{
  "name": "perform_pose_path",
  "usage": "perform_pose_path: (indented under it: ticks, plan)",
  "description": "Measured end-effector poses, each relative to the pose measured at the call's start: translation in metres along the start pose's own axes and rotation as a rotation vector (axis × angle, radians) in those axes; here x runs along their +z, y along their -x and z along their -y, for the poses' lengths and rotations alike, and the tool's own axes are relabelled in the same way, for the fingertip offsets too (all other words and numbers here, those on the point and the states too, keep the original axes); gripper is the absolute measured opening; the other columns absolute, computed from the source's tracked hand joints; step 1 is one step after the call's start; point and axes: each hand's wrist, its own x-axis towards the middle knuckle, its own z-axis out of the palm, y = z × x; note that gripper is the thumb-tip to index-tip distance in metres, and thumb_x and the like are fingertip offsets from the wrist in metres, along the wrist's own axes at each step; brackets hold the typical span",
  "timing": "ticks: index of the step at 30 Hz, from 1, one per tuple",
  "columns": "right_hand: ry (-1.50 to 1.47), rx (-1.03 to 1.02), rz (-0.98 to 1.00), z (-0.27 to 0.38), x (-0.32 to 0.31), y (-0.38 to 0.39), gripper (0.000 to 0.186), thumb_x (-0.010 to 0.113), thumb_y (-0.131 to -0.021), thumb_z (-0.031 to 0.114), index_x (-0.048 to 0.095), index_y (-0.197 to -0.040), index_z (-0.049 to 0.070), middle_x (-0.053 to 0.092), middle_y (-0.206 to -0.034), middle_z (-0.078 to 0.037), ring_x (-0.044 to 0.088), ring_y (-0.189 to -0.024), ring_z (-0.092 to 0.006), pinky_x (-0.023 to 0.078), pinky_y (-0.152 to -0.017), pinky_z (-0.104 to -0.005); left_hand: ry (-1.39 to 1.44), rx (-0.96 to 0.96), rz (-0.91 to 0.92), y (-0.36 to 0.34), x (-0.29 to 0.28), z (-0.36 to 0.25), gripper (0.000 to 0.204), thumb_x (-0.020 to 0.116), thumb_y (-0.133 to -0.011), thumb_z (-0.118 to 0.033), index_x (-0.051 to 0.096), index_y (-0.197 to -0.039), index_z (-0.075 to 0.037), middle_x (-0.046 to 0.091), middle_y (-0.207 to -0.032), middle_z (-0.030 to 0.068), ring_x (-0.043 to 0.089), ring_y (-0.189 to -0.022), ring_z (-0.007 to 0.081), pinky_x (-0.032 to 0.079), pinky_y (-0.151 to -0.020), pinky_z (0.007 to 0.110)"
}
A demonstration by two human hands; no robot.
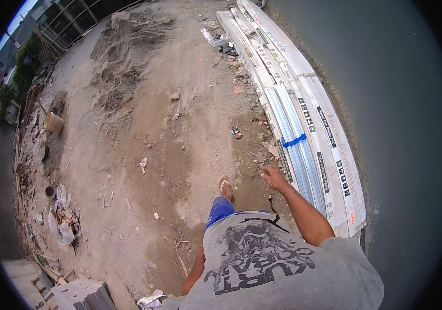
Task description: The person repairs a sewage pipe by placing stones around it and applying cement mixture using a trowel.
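Across dusty brown bare ground [164, 150] in the head view, with fingers of the right hand [276, 179] loosely parted, apparently empty: just to their right, atop a stack of long white printed cartons [336, 151], a blue-taped bundle of slim silvery metal profiles [302, 161], long axis running forward, away from the body. Nearer to it: right hand. Cannot tell about left hand's fingers, out of sight.

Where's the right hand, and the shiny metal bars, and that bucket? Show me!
Right hand [276, 179]: head view, on the back of the hand.
Metal bars [302, 161]: head view, on their upper side, just below the blue band.
Bucket [53, 122]: head view, on its side wall.
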Motion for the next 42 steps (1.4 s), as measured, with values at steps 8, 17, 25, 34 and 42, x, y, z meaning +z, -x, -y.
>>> perform_pose_path:
  ticks: [8,17,25,34,42]
  plan:
    - [0.796,0.208,0.464,-0.302,-0.044,0.075,0.025,0.054,-0.085,0.031,0.073,-0.094,0.018,0.07,-0.09,-0.016,0.068,-0.083,-0.0337,0.054,-0.073,-0.0454,-0.019,0.405,-0.077,-0.18,-0.084,-0.423,0.052,0.059,-0.092,-0.036,0.058,-0.127,0.002,0.065,-0.119,0.022,0.062,-0.113,0.0315,0.046,-0.098,0.038]
    - [0.745,0.058,0.677,-0.164,-0.068,-0.174,0.031,0.055,-0.086,0.021,0.07,-0.112,0.014,0.069,-0.109,-0.015,0.067,-0.098,-0.0327,0.054,-0.084,-0.0428,0.122,0.415,-0.23,-0.296,-0.163,-0.656,0.048,0.057,-0.094,-0.03,0.056,-0.129,0.002,0.065,-0.12,0.0189,0.062,-0.113,0.0289,0.046,-0.096,0.037]
    - [0.026,0.191,-0.058,0.103,-0.228,-0.615,0.048,0.062,-0.089,0.028,0.058,-0.125,-0.003,0.064,-0.12,-0.023,0.061,-0.114,-0.0345,0.046,-0.098,-0.0387,0.07,0.1,0.038,-0.317,-0.148,-0.73,0.048,0.062,-0.092,-0.035,0.06,-0.124,0.002,0.069,-0.109,0.0138,0.063,-0.095,0.0209,0.05,-0.082,0.035]
    - [0.045,-0.042,-0.035,0.254,-0.346,-0.896,0.045,0.06,-0.091,0.027,0.057,-0.126,-0.002,0.064,-0.119,-0.022,0.062,-0.111,-0.0336,0.048,-0.095,-0.0392,0.162,0.114,0.057,-0.428,-0.172,-0.917,0.047,0.061,-0.093,-0.031,0.058,-0.128,0.002,0.068,-0.112,0.0138,0.064,-0.099,0.0181,0.051,-0.083,0.031]
    - [0.429,0.139,0.312,0.06,-0.336,-0.891,0.033,0.058,-0.087,0.034,0.073,-0.105,0.012,0.07,-0.106,-0.016,0.065,-0.1,-0.0341,0.05,-0.091,-0.0417,-0.23,0.07,0.017,-0.605,-0.229,-1.147,0.052,0.057,-0.092,-0.039,0.06,-0.127,-0.001,0.061,-0.124,0.0249,0.06,-0.116,0.0358,0.046,-0.099,0.04]
